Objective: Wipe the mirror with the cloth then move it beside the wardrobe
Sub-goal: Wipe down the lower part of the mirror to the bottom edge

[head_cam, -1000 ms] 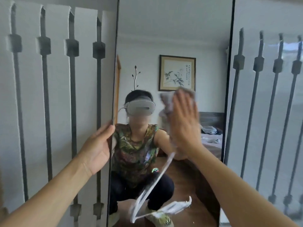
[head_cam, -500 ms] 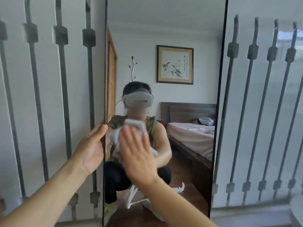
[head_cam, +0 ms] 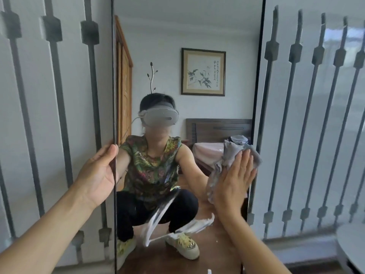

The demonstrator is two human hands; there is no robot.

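Grey cloth [head_cam: 233, 155] sits bunched under the R hand [head_cam: 235, 178]. That hand is flat, fingers straight & together, pressing the cloth onto the mirror [head_cam: 187, 26] glass right by its R frame edge, approx mid-height. Half a sec ago the hand was over by the L side of the glass, and a sec ago up on the R, so it's sweeping side to side and wiping is under way. L hand [head_cam: 98, 175] hasn't shifted: thumb on the front, wrapped round the mirror's L edge, steadying it. Lower down, white streaks [head_cam: 158, 220] are still on the glass, same shape as before. The passes haven't reached them, so I'd say the wipe step is only part done & the next sweeps need to go lower. Mirror stands upright in front of a pale wall panel [head_cam: 296, 115] w/ dark bars; no carrying begun. Round table rim [head_cam: 351, 244] shows bottom R.
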